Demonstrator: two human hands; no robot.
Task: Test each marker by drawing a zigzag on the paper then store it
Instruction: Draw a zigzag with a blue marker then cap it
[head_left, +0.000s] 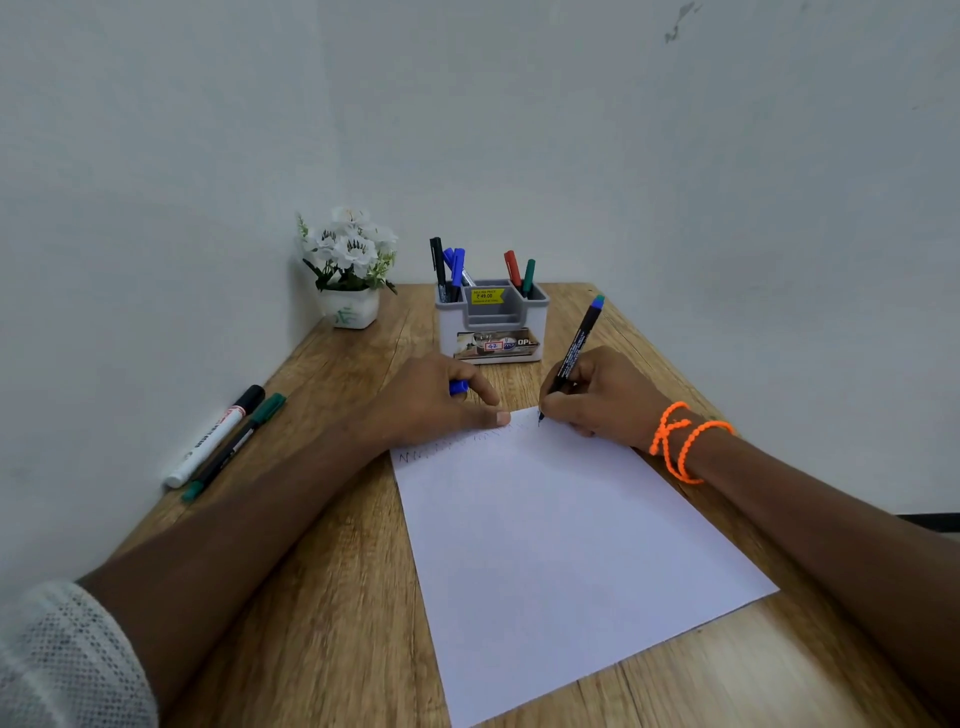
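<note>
A white sheet of paper (561, 545) lies on the wooden table, with faint zigzag marks along its far edge. My right hand (602, 397) grips a black marker with a blue end (574, 348), its tip touching the paper's far right corner. My left hand (436, 402) rests on the paper's far edge and holds a blue cap (458, 387) in its fingers. A grey and white pen holder (493, 322) stands beyond my hands with black, blue, red and green markers upright in it.
Two markers lie at the table's left edge by the wall: a white one with a black cap (213, 436) and a green-capped one (234, 447). A pot of white flowers (349, 267) stands in the far left corner. Walls close in left and behind.
</note>
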